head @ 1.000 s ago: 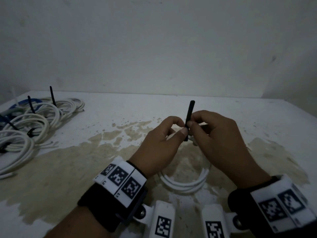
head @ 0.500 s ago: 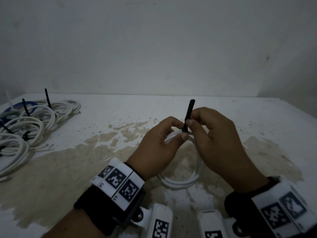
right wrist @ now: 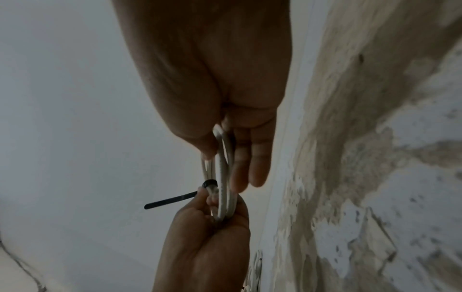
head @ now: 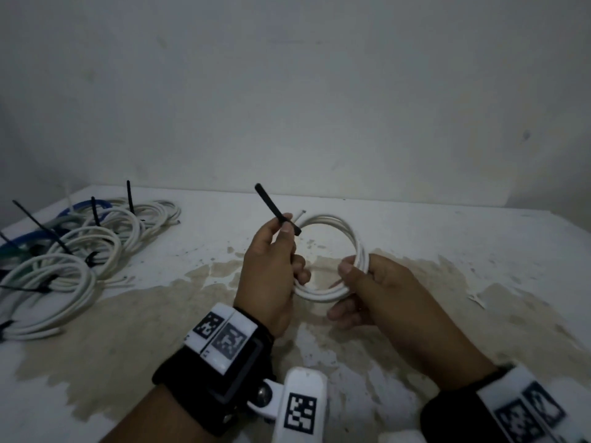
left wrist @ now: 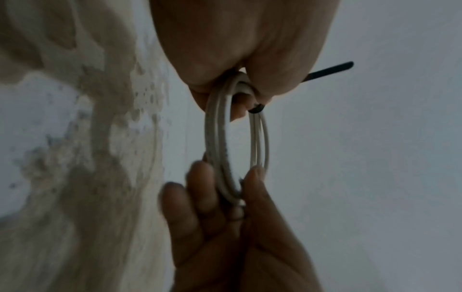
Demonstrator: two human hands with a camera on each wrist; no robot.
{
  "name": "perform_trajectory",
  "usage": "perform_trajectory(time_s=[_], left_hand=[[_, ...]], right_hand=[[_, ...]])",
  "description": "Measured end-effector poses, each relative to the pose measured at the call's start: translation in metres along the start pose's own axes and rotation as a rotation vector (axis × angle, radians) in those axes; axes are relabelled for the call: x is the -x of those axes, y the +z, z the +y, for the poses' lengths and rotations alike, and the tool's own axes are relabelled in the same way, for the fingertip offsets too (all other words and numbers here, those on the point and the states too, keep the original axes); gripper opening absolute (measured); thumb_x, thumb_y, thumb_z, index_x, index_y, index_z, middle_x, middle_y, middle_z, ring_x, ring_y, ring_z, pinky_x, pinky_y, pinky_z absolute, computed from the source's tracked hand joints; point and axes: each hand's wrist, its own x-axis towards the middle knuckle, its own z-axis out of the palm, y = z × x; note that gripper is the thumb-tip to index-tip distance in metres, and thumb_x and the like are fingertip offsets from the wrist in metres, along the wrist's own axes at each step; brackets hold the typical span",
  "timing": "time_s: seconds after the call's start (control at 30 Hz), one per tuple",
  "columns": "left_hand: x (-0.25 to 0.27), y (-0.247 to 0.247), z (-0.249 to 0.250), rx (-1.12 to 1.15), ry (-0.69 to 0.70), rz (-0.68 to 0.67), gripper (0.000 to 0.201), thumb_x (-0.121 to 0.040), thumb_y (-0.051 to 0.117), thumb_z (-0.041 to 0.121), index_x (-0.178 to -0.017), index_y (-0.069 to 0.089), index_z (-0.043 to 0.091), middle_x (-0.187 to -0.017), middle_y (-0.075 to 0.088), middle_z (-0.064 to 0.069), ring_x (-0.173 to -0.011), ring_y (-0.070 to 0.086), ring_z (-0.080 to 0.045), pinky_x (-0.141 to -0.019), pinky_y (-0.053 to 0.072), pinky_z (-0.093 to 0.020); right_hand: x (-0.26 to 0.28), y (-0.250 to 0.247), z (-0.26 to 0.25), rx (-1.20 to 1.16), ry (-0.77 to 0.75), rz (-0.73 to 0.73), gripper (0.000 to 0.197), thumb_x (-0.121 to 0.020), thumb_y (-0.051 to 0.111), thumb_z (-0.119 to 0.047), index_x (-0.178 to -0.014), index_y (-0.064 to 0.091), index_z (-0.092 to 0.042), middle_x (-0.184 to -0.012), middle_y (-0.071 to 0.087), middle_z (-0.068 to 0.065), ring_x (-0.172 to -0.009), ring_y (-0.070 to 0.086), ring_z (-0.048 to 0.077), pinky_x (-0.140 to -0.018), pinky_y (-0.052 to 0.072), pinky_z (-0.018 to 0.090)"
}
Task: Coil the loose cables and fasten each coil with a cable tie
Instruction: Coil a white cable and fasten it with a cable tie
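Note:
A white cable coil (head: 339,222) is held upright above the stained table (head: 479,251), between both hands. My left hand (head: 285,229) grips the coil's left side, where a black cable tie (head: 269,207) wraps it; thumb and forefinger pinch the tie at its base. The tie's tail points up and to the left. My right hand (head: 351,270) pinches the coil's right side between thumb and fingers. In the left wrist view the coil (left wrist: 212,138) hangs from my palm, with the tie tail (left wrist: 330,70) sticking out sideways. The right wrist view shows the coil (right wrist: 225,177) and the tie (right wrist: 170,200) edge-on.
Several white coils (head: 67,266) fastened with black ties, and a blue cable (head: 86,206), lie in a pile at the table's left. A plain wall (head: 319,91) stands close behind the table. A small white scrap (head: 476,298) lies at the right.
The coil has been lifted off the table and turned upright. My right hand let go of the tie's tail and took the coil's right side. The tail now leans left.

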Motion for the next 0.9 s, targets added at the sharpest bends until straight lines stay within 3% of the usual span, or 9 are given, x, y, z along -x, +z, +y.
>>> perform_trajectory(time_s=[0.1, 0.17, 0.27, 0.37, 0.5, 0.57, 0.63, 0.77, 0.9], left_hand=[[0.002, -0.002, 0.001, -0.143, 0.067, 0.04, 0.018, -0.097, 0.053, 0.015, -0.11, 0.064, 0.014, -0.066, 0.053, -0.001, -0.047, 0.044, -0.01, -0.043, 0.042, -0.021], [0.004, -0.006, 0.006, -0.224, 0.014, 0.035, 0.015, -0.095, 0.056, 0.016, -0.105, 0.067, 0.016, -0.067, 0.06, -0.005, -0.048, 0.055, -0.01, -0.046, 0.047, -0.021], [0.007, -0.023, 0.02, -0.332, -0.122, -0.049, 0.016, -0.094, 0.054, 0.008, -0.098, 0.068, 0.015, -0.081, 0.071, -0.009, -0.064, 0.067, -0.016, -0.056, 0.055, -0.028], [0.017, -0.05, 0.04, -0.252, -0.249, -0.135, 0.02, -0.093, 0.048, 0.008, -0.101, 0.066, 0.006, -0.091, 0.071, -0.015, -0.077, 0.065, -0.029, -0.07, 0.056, -0.042], [0.039, -0.088, 0.064, -0.061, -0.439, -0.128, 0.024, -0.088, 0.056, 0.025, -0.095, 0.068, 0.007, -0.087, 0.066, -0.016, -0.07, 0.062, -0.027, -0.06, 0.057, -0.037], [0.049, -0.108, 0.073, -0.059, -0.438, -0.102, 0.022, -0.091, 0.055, 0.021, -0.097, 0.07, 0.006, -0.086, 0.067, -0.013, -0.066, 0.066, -0.024, -0.059, 0.058, -0.034], [0.058, -0.129, 0.084, -0.033, -0.417, -0.038, 0.023, -0.093, 0.054, 0.018, -0.088, 0.075, 0.008, -0.087, 0.07, -0.013, -0.065, 0.068, -0.023, -0.058, 0.058, -0.032], [0.08, -0.17, 0.108, 0.079, -0.396, 0.144, 0.02, -0.072, 0.065, 0.017, -0.082, 0.076, 0.004, -0.087, 0.07, -0.016, -0.063, 0.067, -0.025, -0.056, 0.058, -0.034], [0.103, -0.211, 0.122, 0.14, -0.19, 0.339, 0.02, -0.07, 0.061, 0.015, -0.074, 0.076, 0.003, -0.081, 0.072, -0.014, -0.059, 0.069, -0.023, -0.049, 0.058, -0.032]], right_hand=[[0.0, 0.002, 0.0, -0.055, -0.007, 0.002, 0.016, -0.096, 0.051, -0.022, -0.093, 0.059, -0.009, -0.061, 0.066, 0.009, -0.055, 0.065, 0.026, -0.056, 0.057, 0.037], [-0.001, -0.002, 0.001, -0.048, -0.01, 0.008, 0.017, -0.096, 0.049, -0.02, -0.09, 0.059, -0.007, -0.057, 0.063, 0.01, -0.05, 0.062, 0.023, -0.051, 0.054, 0.033], [-0.004, -0.013, 0.004, -0.007, -0.018, -0.025, 0.022, -0.097, 0.048, -0.018, -0.087, 0.058, -0.002, -0.054, 0.058, 0.012, -0.045, 0.055, 0.021, -0.046, 0.048, 0.027], [-0.004, -0.013, 0.004, 0.001, 0.004, -0.162, 0.019, -0.095, 0.05, -0.021, -0.094, 0.062, -0.007, -0.059, 0.058, 0.012, -0.046, 0.05, 0.02, -0.048, 0.044, 0.028], [-0.007, 0.01, -0.006, 0.079, -0.039, -0.332, 0.024, -0.091, 0.054, -0.025, -0.078, 0.064, -0.007, -0.055, 0.053, 0.016, -0.045, 0.047, 0.021, -0.046, 0.038, 0.025], [-0.014, 0.03, -0.012, 0.145, -0.068, -0.373, 0.027, -0.09, 0.057, -0.029, -0.076, 0.065, -0.007, -0.055, 0.054, 0.019, -0.046, 0.048, 0.024, -0.052, 0.039, 0.029], [-0.021, 0.055, -0.017, 0.164, -0.104, -0.41, 0.029, -0.088, 0.059, -0.031, -0.079, 0.066, -0.004, -0.058, 0.055, 0.022, -0.048, 0.049, 0.025, -0.055, 0.041, 0.034], [-0.026, 0.111, -0.025, 0.143, -0.139, -0.517, 0.036, -0.09, 0.058, -0.031, -0.081, 0.065, 0.002, -0.054, 0.053, 0.019, -0.047, 0.048, 0.023, -0.053, 0.041, 0.031], [-0.021, 0.163, -0.024, -0.05, -0.012, -0.536, 0.028, -0.092, 0.054, -0.032, -0.085, 0.069, -0.009, -0.065, 0.062, 0.011, -0.049, 0.052, 0.021, -0.045, 0.044, 0.029]])
